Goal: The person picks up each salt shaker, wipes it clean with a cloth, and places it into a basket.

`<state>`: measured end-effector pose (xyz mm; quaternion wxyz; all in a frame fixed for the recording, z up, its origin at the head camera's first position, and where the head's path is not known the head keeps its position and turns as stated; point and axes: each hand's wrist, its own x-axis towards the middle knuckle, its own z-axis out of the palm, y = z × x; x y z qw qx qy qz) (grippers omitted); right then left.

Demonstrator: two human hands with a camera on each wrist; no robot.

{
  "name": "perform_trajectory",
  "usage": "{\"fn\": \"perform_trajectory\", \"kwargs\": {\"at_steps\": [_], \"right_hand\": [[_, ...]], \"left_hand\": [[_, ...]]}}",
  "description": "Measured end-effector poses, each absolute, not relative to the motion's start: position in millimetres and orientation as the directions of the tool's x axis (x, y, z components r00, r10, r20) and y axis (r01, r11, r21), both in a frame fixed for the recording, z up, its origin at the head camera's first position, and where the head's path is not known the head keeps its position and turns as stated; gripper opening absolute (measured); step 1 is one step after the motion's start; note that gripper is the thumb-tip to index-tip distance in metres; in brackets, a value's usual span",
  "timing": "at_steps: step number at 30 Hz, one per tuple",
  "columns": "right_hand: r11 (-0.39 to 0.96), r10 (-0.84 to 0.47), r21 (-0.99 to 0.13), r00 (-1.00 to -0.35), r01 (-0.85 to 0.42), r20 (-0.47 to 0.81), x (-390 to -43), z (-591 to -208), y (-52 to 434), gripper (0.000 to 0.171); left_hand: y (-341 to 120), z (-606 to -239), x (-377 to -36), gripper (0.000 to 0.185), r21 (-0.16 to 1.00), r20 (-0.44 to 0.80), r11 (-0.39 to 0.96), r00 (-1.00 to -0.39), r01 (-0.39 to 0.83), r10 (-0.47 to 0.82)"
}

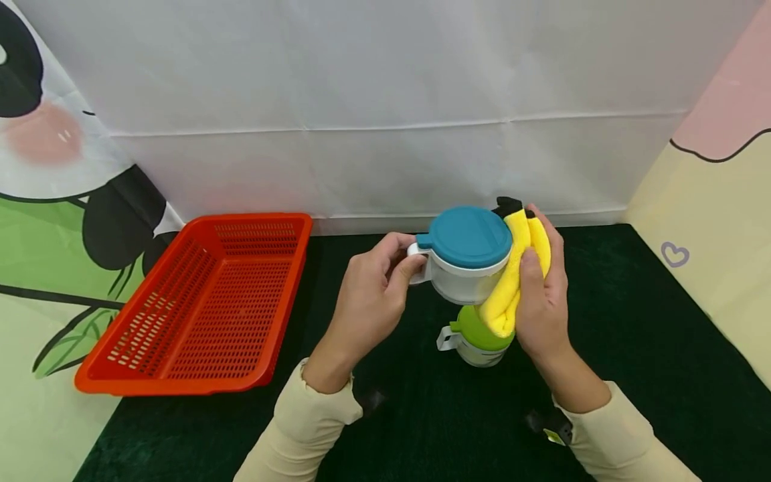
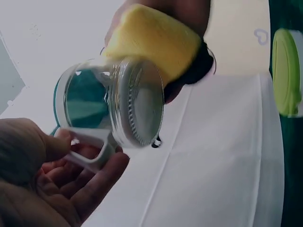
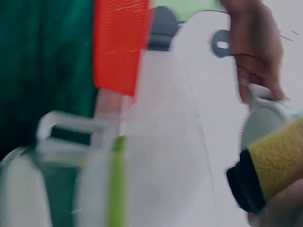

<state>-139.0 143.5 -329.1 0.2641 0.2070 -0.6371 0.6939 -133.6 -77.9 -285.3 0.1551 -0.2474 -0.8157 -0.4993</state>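
Observation:
My left hand [image 1: 370, 288] grips the white handle of a clear glass jar [image 1: 460, 284] with a blue lid [image 1: 471, 235], held up off the table. In the left wrist view the handle [image 2: 90, 146] sits between thumb and fingers, and the jar's [image 2: 90, 97] base faces right. My right hand [image 1: 545, 294] holds a folded yellow cloth [image 1: 506, 294] with black edging against the jar's right side. Below them stands a second jar [image 1: 482, 355] with a green lid [image 1: 478, 331] and a white handle, upright on the table and partly hidden by the cloth.
A red plastic basket [image 1: 265, 371] with slotted walls stands at the left of the table, with nothing in it. Dark green cloth [image 1: 397, 428] covers the table. Behind it hangs a white sheet [image 1: 337, 167], and printed panels stand at both sides.

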Motion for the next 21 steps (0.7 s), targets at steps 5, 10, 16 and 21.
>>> {"fn": "perform_trajectory", "kwargs": {"at_steps": [5, 10, 16, 21], "right_hand": [[-0.137, 0.022, -0.86, -0.87, -0.491, 0.493, -139.5, -304.0, 152.9, 0.046], [0.102, 0.096, -0.729, -0.723, -0.677, 0.685, -136.3, -295.2, 144.0, 0.044], [0.403, 0.106, -0.462, -0.461, -0.79, 0.881, -132.1, -317.4, 121.2, 0.044], [0.54, 0.036, -0.316, -0.354, -0.78, 0.935, -136.0, -337.9, 116.9, 0.038]], "left_hand": [[-76.2, -286.2, -134.9, 0.019, 0.757, 0.513, 0.328, -0.825, 0.565, 0.237], [-67.6, -286.8, -134.6, 0.02, 0.798, 0.493, 0.309, -0.855, 0.518, 0.16], [-60.6, -284.4, -134.6, 0.02, 0.832, 0.439, 0.336, -0.894, 0.442, 0.09], [-60.1, -288.6, -135.6, 0.02, 0.833, 0.432, 0.348, -0.898, 0.431, 0.079]]}}
